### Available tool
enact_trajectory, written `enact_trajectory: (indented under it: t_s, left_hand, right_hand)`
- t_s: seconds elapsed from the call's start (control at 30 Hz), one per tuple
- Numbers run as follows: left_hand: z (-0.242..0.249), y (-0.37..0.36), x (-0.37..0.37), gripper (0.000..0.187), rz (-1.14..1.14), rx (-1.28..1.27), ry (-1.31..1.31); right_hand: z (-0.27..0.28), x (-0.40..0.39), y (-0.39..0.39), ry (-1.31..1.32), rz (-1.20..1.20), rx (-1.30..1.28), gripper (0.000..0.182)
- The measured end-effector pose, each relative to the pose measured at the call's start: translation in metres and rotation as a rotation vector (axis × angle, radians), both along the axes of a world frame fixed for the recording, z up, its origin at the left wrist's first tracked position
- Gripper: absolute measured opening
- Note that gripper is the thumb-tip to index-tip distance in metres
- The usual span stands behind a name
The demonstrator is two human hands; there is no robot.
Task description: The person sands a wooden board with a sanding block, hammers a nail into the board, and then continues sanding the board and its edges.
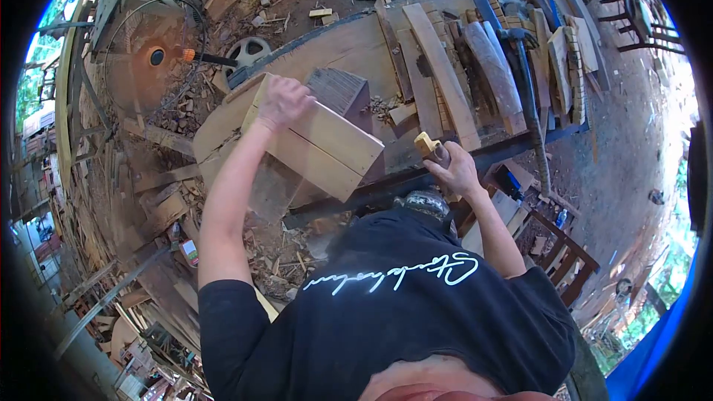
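My left hand is closed over the upper left edge of a pale wooden box, which sits tilted on the workbench with its two-plank face towards me. Behind the box stands a weathered grey wooden block. To the right, my right hand has its fingers wrapped round a small tool with a yellow, block-like end pointing up and left. Its kind I cannot tell. This tool is apart from the box, over the near edge of the workbench.
Long boards and other timber lie across the right of the bench, with a clamp bar over them. Wood chips lie beside the grey block. A caged fan stands at the left, above scrap wood. Chairs are at the far right.
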State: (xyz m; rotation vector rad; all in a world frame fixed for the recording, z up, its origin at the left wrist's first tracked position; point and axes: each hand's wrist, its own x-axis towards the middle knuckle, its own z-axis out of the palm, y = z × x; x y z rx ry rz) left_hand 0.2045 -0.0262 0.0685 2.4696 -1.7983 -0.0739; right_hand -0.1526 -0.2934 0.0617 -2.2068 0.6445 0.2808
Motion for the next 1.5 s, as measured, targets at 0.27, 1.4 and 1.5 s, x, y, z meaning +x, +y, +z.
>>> enact_trajectory:
  t_s: [0.27, 1.4, 1.5]
  left_hand:
    - [0.005, 0.025, 0.058, 0.027, 0.315, 0.241, 0.003]
    - [0.083, 0.034, -0.095, 0.046, 0.187, 0.257, 0.432]
    - [0.115, 0.05, -0.098, 0.043, 0.246, -0.013, 0.607]
  right_hand:
    - [-0.012, 0.017, -0.005, -0.065, 0.03, 0.002, 0.046]
    - [-0.035, -0.13, 0.073, -0.159, -0.47, -0.015, 0.055]
    - [-0.035, -0.118, 0.066, -0.189, -0.364, -0.034, 0.05]
